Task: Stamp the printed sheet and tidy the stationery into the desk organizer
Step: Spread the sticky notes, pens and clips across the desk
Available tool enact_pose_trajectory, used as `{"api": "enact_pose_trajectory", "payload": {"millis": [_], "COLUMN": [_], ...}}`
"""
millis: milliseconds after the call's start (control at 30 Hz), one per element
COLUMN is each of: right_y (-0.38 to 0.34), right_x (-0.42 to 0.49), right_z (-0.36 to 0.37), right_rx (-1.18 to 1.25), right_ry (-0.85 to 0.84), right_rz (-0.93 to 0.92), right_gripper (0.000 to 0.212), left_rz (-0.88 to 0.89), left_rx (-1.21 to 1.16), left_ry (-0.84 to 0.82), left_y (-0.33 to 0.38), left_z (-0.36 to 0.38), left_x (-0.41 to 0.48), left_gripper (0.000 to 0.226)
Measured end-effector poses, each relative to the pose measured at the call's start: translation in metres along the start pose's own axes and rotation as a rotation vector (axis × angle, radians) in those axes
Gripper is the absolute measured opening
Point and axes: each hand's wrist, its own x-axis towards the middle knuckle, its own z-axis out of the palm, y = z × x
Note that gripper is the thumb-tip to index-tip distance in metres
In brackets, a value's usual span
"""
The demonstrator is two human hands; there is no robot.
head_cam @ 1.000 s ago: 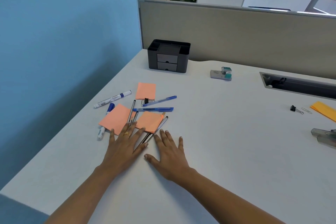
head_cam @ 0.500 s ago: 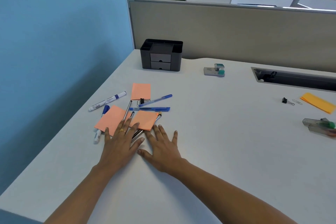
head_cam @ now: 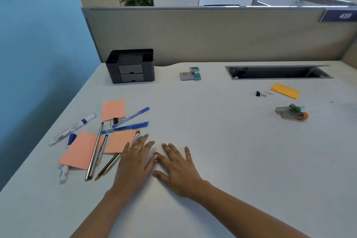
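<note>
Two hands, left (head_cam: 135,166) and right (head_cam: 178,168), lie flat and spread on the desk (head_cam: 222,141), holding nothing. Pens (head_cam: 125,127) and notes (head_cam: 114,110) clutter the left; the organizer (head_cam: 131,65) and stamp (head_cam: 191,74) stand behind. A sign (head_cam: 340,15) reads "439".

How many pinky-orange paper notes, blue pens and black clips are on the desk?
Pinky-orange paper notes: 3
Blue pens: 2
Black clips: 2
Total: 7
</note>
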Motion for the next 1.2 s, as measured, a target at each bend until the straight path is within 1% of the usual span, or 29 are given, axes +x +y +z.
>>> {"api": "enact_pose_trajectory", "payload": {"millis": [33,133,300,400,467,500,567,600,633,800,833,900,967,1067,1167,1200], "right_y": [0.009,0.041,0.106,0.15,0.18,0.195,0.226,0.242,0.257,0.325,0.338,0.363,0.388,0.42,0.443,0.448], "right_x": [-0.004,-0.019,-0.046,-0.063,-0.072,-0.077,-0.084,-0.086,-0.088,-0.085,-0.083,-0.077,-0.069,-0.053,-0.038,-0.033], "right_z": [-0.004,-0.018,-0.048,-0.069,-0.084,-0.091,-0.103,-0.109,-0.116,-0.156,-0.163,-0.176,-0.188,-0.203,-0.211,-0.211], "right_rx": [0.0,-0.007,-0.012,-0.025,-0.028,-0.024,-0.022,-0.021,-0.017,-0.007,-0.018,-0.05,-0.061,-0.01,0.054,0.062], "right_ry": [0.012,0.032,0.054,0.069,0.08,0.082,0.106,0.141,0.189,0.445,0.467,0.45,0.416,0.35,0.282,0.261], "right_rz": [0.022,0.091,0.232,0.311,0.357,0.377,0.411,0.421,0.424,0.357,0.355,0.389,0.451,0.517,0.512,0.503], "right_gripper": [0.09,0.093,0.1,0.104,0.104,0.099,0.074,0.063,0.058,0.045,0.044,0.045,0.049,0.057,0.062,0.063], "left_rz": [0.024,0.042,0.06,0.108,0.12,0.132,0.16,0.168,0.174,0.22,0.238,0.259,0.279,0.289,0.3,0.295], "left_rx": [0.003,-0.03,-0.108,-0.097,-0.101,-0.094,-0.09,-0.097,-0.105,-0.086,-0.063,-0.05,-0.061,-0.01,0.006,0.014], "left_ry": [-0.011,-0.054,-0.068,-0.087,-0.105,-0.111,-0.13,-0.15,-0.168,-0.198,-0.164,-0.146,-0.209,-0.215,-0.219,-0.244], "left_y": [0.01,0.039,0.098,0.137,0.162,0.175,0.201,0.214,0.227,0.285,0.296,0.318,0.34,0.368,0.387,0.39], "left_z": [0.004,0.017,0.042,0.053,0.059,0.063,0.072,0.076,0.079,0.096,0.102,0.111,0.117,0.127,0.137,0.14], "left_x": [0.004,0.015,0.036,0.05,0.063,0.07,0.084,0.092,0.1,0.138,0.146,0.162,0.18,0.204,0.22,0.225], "left_gripper": [0.059,0.045,0.049,0.041,0.041,0.041,0.045,0.048,0.051,0.039,0.041,0.049,0.057,0.067,0.075,0.075]}}
